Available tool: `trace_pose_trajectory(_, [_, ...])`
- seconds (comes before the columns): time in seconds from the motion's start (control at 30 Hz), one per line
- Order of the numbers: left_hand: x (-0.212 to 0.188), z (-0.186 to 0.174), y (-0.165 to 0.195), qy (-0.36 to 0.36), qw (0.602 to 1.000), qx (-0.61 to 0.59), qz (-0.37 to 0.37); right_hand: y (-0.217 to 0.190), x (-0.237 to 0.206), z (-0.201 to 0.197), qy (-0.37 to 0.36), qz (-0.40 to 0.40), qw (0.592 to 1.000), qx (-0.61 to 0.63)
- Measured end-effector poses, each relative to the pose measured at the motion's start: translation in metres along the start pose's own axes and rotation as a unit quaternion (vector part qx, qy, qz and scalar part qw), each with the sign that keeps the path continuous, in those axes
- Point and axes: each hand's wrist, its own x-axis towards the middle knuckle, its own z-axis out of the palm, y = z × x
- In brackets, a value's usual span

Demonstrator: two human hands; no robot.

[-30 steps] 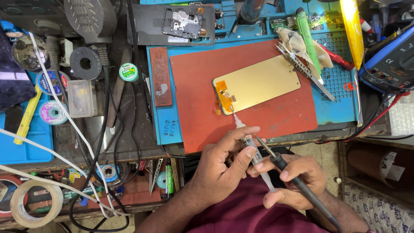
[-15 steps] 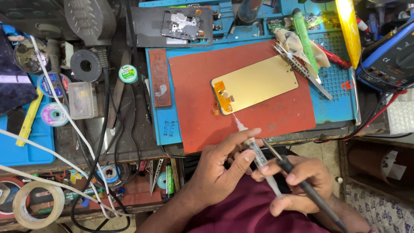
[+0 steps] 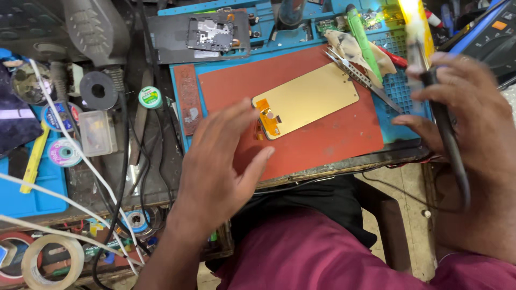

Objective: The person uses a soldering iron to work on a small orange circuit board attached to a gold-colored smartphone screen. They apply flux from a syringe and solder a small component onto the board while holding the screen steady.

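Red rubber mat (image 3: 322,145) laid over a blue work tray (image 3: 185,115), seen from the head camera looking down. Gold-backed phone screen panel (image 3: 309,99) lying flat near the mat's middle, tilted a little, orange flex connector (image 3: 267,115) at its lower left corner. Left hand (image 3: 215,166) open, fingers spread and empty, palm down over the mat's left edge, fingertips just beside the orange connector; touching or hovering, cannot tell. Right hand (image 3: 473,129) closed around the black handle of a soldering iron (image 3: 443,121), held up at the tray's right edge, well apart from the panel; tip blurred against a bright yellow glare. Metal tweezers (image 3: 360,80) lying on the mat's upper right corner, partly on a stained cloth (image 3: 349,45), a green-handled tool (image 3: 363,35) beside them. Dark phone frame with exposed board (image 3: 212,32) lying above the mat. To the left on the bench: small green round tin (image 3: 150,97), black ring (image 3: 98,91), clear plastic box (image 3: 98,132), white cables (image 3: 80,161) crossing, roll of tan tape (image 3: 51,263) at bottom left. Maroon shirt (image 3: 322,252) filling the lower frame.
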Motion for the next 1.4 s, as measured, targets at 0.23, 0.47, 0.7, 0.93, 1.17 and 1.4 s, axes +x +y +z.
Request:
trace_pose_trajectory(0.23, [0.013, 0.012, -0.012, -0.029, 0.999, -0.014, 0.018, -0.061, -0.041, 0.040, 0.229, 0.129, 0.818, 0.511])
trace_pose_trajectory(0.47, [0.009, 0.011, -0.013, -0.050, 0.998, -0.032, 0.001, -0.108, -0.035, 0.065, 0.067, 0.121, 0.916, 0.377])
trace_pose_trajectory(0.7, [0.007, 0.008, -0.013, -0.044, 0.997, -0.056, -0.026, -0.115, -0.008, 0.060, 0.044, 0.126, 0.953, 0.271])
trace_pose_trajectory(0.93, [0.009, 0.009, -0.011, -0.049, 0.999, -0.023, -0.003, -0.116, 0.000, 0.071, 0.058, 0.140, 0.963, 0.223])
trace_pose_trajectory(1.17, [0.008, 0.011, -0.009, -0.055, 0.998, -0.007, -0.010, -0.116, -0.002, 0.069, 0.043, 0.148, 0.963, 0.222])
trace_pose_trajectory(1.4, [0.007, 0.014, -0.010, -0.052, 0.999, 0.000, -0.008, -0.116, 0.001, 0.069, 0.040, 0.152, 0.960, 0.230])
